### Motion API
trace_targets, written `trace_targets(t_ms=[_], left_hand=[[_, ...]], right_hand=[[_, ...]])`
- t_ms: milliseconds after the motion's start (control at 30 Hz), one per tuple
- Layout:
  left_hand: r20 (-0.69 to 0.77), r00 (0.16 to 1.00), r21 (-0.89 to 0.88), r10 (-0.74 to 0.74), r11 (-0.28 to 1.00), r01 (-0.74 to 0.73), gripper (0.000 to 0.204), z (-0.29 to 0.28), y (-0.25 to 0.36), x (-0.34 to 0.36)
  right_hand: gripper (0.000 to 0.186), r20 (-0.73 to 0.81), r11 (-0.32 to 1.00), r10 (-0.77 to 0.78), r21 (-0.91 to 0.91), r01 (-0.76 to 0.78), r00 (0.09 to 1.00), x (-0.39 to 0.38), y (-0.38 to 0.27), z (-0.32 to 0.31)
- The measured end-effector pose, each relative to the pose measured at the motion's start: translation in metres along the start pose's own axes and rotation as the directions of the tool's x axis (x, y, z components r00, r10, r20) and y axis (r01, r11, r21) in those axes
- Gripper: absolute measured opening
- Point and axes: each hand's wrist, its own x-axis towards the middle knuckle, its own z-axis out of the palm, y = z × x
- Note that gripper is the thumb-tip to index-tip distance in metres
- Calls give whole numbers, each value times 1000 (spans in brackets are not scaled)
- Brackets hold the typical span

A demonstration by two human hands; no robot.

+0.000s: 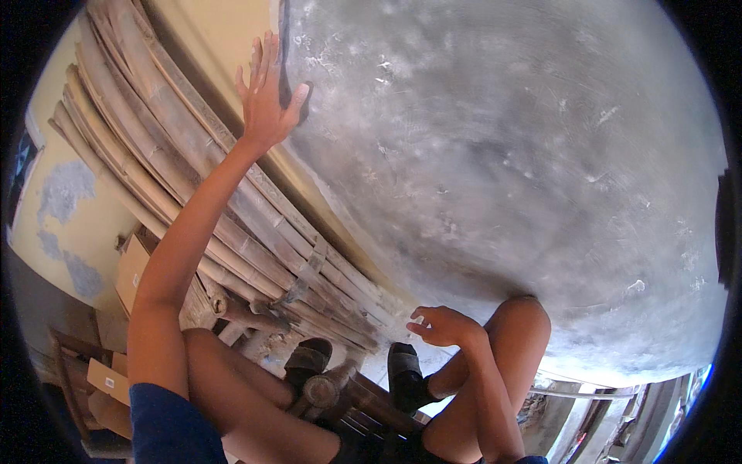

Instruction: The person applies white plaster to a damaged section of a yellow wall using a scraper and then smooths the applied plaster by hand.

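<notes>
A broad grey plastered wall surface with white scuffs fills the upper right. My left hand is raised at its left edge, where grey meets cream-yellow wall. The fingers there are stretched out and spread, with the thumb over the grey, and nothing is held. Whether the whole palm presses on the wall I cannot tell. Lower down, my right hand hovers beside my raised right knee, near the bottom of the grey surface. Its fingers are loosely bent and apart, and no object shows in them.
Long bamboo poles, tied in a bundle, lean along the left. Below them are cardboard boxes and a wooden frame. My sandalled feet flank a thick wooden pole end. Pale beams stand at lower right.
</notes>
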Motion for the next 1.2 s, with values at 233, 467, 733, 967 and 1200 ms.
trace_targets(t_ms=[233,467,733,967,1200], left_hand=[[-268,957,-89,-109,992,89,52,3,28,54],[-370,897,-149,-241,969,199,39,-1,41,93],[-315,940,-102,-129,990,102,34,-10,12,78],[-392,909,-419,-143,907,-38,21,-42,31,124],[-500,862,-40,85,992,-122,20,-39,42,129]], right_hand=[[46,14,1000,-21,14,21,1000,-1,0,0],[47,11,999,8,32,-9,1000,0,6,2],[48,11,1000,24,10,-24,1000,2,5,1],[49,8,999,38,12,-38,999,3,5,0],[47,27,999,34,32,-35,999,3,16,2]])
